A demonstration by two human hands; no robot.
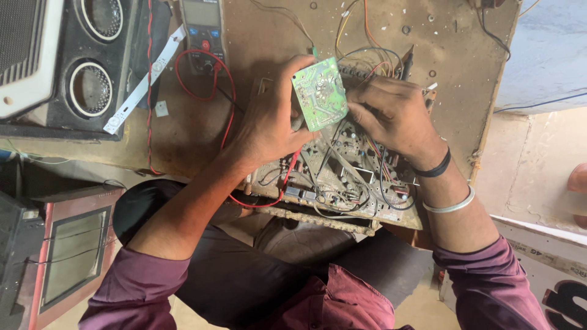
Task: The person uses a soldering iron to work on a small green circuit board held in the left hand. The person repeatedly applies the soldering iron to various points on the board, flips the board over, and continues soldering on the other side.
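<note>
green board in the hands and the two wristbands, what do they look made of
Green board: likely fibreglass laminate, glossy green coat with pale traces. Black band: matte, probably rubber or silicone. Silver bangle: shiny, likely metal. Both hands, left and right, pinch the board.

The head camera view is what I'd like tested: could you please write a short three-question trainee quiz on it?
1. True or false: both hands touch the small green circuit board.
2. Which sits at the bench's top edge: A multimeter, B kettle, C drill?
3. Which wrist wears a black band and a silver bangle?

Key: 1 true, left hand and right hand both grip it; 2 A; 3 the right.
</note>
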